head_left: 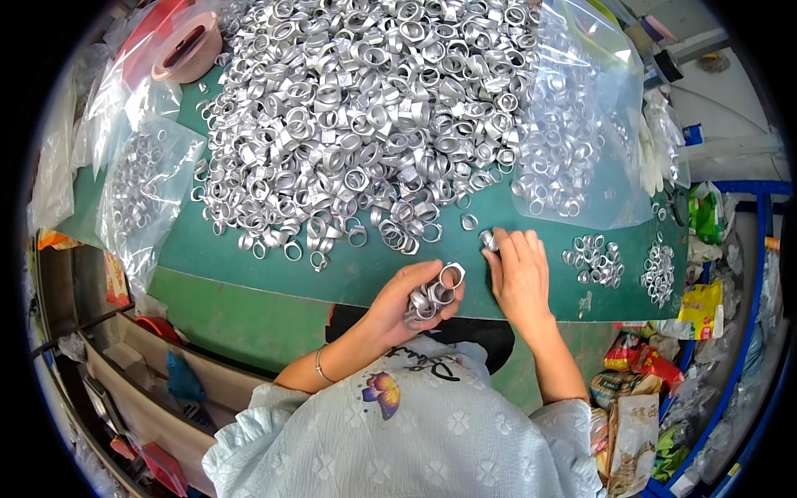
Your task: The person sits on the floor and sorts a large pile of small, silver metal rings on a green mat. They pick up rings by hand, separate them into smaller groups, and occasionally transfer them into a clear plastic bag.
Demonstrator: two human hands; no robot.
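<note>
My left hand (398,300) is curled around several silver metal rings (432,297), held just past the near edge of the green table. Close by on the right, my right hand (519,270) has its fingers bent over the tabletop, with a silver ring (488,240) at the thumb and fingertips. Another loose ring (469,222) lies just beyond those fingertips. A broad heap of silver rings (365,116) covers the middle and far part of the table.
Clear plastic bags of rings lie at the right (573,149) and left (141,183). Two small ring piles (594,261) (658,270) sit right of my right hand. A pink bowl (189,50) stands far left. Drawers (158,390) and a blue-framed rack (760,266) flank me.
</note>
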